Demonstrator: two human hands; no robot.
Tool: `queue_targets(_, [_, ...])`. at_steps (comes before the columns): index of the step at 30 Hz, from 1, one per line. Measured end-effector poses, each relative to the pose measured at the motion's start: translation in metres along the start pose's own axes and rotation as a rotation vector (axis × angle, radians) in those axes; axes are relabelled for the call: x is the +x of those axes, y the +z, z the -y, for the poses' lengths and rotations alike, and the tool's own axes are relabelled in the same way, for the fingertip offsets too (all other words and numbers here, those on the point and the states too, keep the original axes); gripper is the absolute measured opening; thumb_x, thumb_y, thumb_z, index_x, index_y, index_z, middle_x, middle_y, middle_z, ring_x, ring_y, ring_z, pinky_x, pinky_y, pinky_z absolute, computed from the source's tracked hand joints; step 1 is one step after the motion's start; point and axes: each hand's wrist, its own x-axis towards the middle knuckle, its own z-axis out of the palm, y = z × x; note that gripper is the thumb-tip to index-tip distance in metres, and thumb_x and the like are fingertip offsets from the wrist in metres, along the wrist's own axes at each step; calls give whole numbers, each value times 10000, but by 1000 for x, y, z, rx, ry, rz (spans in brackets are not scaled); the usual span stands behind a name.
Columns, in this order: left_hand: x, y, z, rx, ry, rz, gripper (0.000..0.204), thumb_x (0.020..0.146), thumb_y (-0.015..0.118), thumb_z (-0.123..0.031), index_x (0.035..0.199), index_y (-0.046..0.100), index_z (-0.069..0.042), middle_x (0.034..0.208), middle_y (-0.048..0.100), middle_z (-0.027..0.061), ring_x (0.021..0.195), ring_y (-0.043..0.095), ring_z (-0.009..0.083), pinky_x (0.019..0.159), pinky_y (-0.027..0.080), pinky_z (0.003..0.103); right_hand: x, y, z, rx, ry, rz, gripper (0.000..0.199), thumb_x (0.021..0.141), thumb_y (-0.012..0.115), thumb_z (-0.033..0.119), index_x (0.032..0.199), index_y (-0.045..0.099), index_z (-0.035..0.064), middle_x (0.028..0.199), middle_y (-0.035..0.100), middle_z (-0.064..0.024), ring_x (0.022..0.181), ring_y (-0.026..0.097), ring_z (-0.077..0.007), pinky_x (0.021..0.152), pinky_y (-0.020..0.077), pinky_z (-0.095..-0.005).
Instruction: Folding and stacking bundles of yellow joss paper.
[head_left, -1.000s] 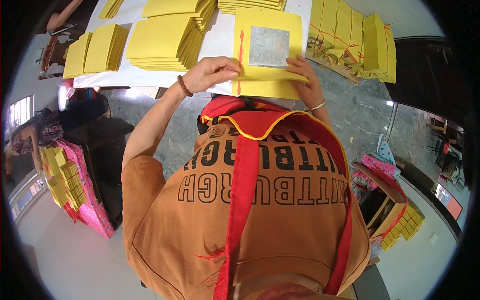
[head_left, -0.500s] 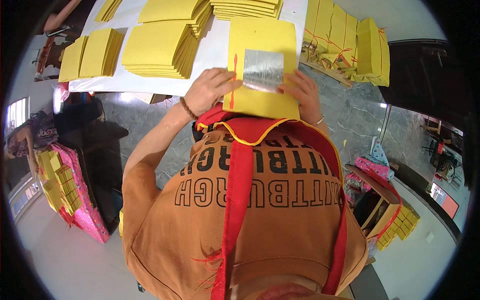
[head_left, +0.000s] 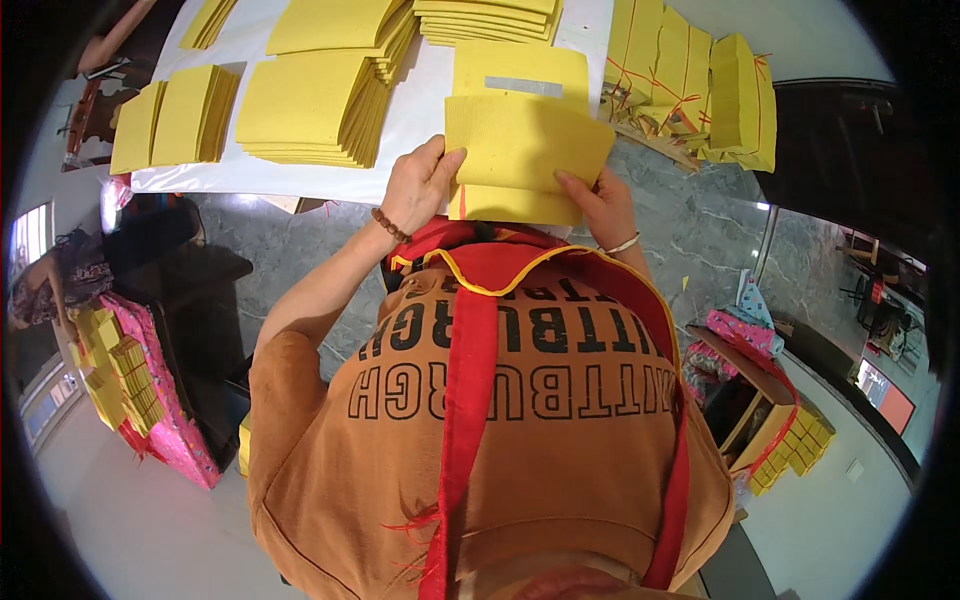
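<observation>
At the table's near edge, a yellow paper sheet (head_left: pixel 530 140) lies across another yellow sheet (head_left: pixel 470 70) that bears a silver foil rectangle (head_left: pixel 523 87). Only a thin strip of the foil shows. I cannot tell whether the two yellow sheets are joined. My left hand (head_left: pixel 422 185) grips the upper sheet's left edge, its thumb on top. My right hand (head_left: pixel 604 207) pinches the lower right corner, thumb on top and fingers mostly hidden beneath. Below the upper sheet, part of a red mark (head_left: pixel 462 203) shows on the lower one.
Several stacks of folded yellow paper (head_left: pixel 300 110) cover the white tabletop (head_left: pixel 205 178) to the left and back. Yellow bundles tied with red string (head_left: pixel 740 100) stand at the right. Pink-covered boxes with yellow packs (head_left: pixel 165 390) are at far left; a wooden drawer (head_left: pixel 760 425) is at right.
A yellow sheet now covers most of the foil rectangle, which was fully exposed. My hands have moved from the foil's sides to the upper sheet's edges; my left hand has shifted slightly outward.
</observation>
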Motion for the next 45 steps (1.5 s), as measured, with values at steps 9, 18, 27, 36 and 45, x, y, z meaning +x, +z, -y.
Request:
queue_targets(9, [20,7,15,-169,-251,-33,302,860,557,-229,695,494,16,515,473,71,489,432,123,468,351,306,14,13,2,12,-6,-208,478,765,682,223,1194,534,70,971,655,-146,855,649,-212,710,492,-297])
queue_targets(18, [24,11,17,-362,-349,-53,222,843,597,-185,727,519,-13,595,528,2,525,438,62,476,352,240,14,17,-2,-64,22,-258,478,761,675,241,1194,555,79,1005,643,-176,895,642,-236,751,486,-309])
queue_targets(27, [19,4,-3,-308,-297,-153,160,838,599,-162,914,521,-45,699,571,42,600,512,120,534,397,284,15,18,6,-119,66,-268,482,763,671,242,1197,551,71,970,649,-181,871,646,-252,752,485,-314])
queue_targets(36, [30,35,-50,592,567,-43,426,799,610,-248,1170,510,-64,1258,459,129,1163,408,316,946,306,437,17,19,3,-95,51,-267,490,764,669,250,1203,547,71,967,646,-190,860,649,-258,745,485,-316])
queue_targets(45, [41,55,-21,798,516,86,553,819,549,-421,1300,429,-177,1385,336,113,1276,296,307,1031,223,486,12,15,30,-495,32,-283,503,734,680,270,1191,556,99,1125,586,-111,1008,576,-231,823,442,-367])
